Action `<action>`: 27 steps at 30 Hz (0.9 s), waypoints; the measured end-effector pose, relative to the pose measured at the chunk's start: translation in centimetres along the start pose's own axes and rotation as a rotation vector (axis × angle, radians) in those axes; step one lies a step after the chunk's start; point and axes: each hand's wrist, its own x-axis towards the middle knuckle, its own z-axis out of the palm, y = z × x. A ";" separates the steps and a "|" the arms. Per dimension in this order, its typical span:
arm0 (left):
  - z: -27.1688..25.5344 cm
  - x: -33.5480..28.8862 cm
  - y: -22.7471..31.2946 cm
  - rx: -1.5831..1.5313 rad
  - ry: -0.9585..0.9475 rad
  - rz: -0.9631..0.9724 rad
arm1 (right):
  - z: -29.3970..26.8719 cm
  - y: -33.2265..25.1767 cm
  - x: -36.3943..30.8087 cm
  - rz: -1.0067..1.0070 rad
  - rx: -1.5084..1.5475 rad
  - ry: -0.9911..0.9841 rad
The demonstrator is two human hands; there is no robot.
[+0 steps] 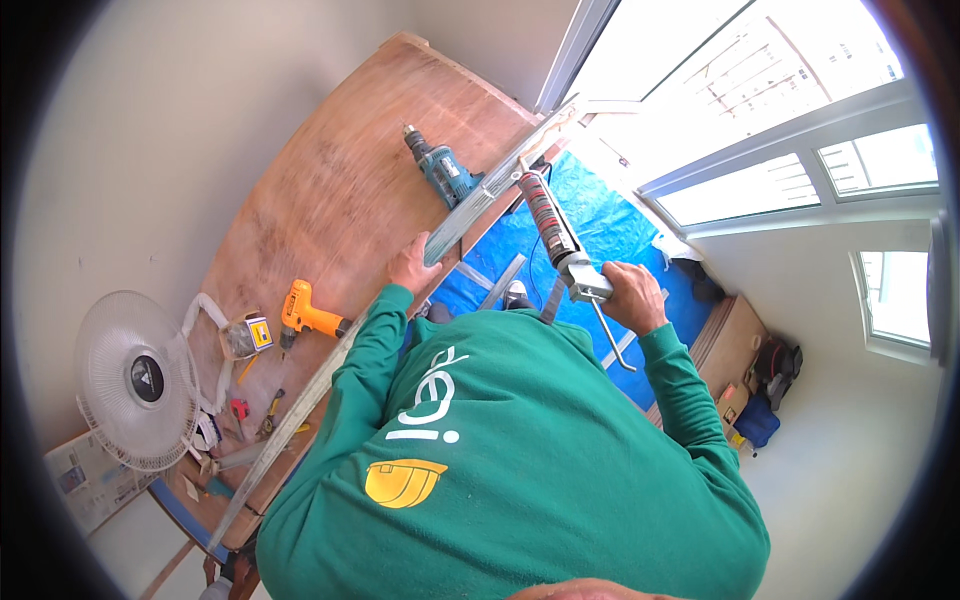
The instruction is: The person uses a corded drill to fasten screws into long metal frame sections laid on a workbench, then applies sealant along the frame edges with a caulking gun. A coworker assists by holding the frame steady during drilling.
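My right hand [635,297] is closed round the handle end of a caulking gun [552,222] loaded with a dark, red-marked cartridge. Its nozzle points away from me, and the tip meets or nearly meets a long narrow strip [480,205] that slants across the front of the wooden surface. My left hand [412,265] grips the same strip nearer to me, its fingers partly hidden. Pale brownish smears show at the strip's far end. Just behind the strip lies a teal power drill [445,172].
An orange cordless drill [308,312], a small box [245,337] and several hand tools lie on the wooden surface [330,180]. A fan [145,380] stands at the left. Blue sheeting [610,215] covers the floor. Stacked boards [735,330] and bags [775,375] sit by the right wall.
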 end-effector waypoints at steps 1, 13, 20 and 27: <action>0.1 -0.1 -0.2 -0.006 0.012 0.009 | -0.1 -0.4 -0.1 -0.002 -0.005 -0.010; 0.5 -0.3 -0.5 0.032 0.002 -0.035 | 0.2 2.0 1.5 -0.052 0.070 0.113; -1.6 -5.3 1.0 0.173 0.177 -0.137 | 0.1 1.6 -1.6 -0.194 0.089 -0.082; -2.3 -15.9 3.0 0.133 0.456 -0.359 | -0.5 4.5 0.4 -0.208 0.105 -0.077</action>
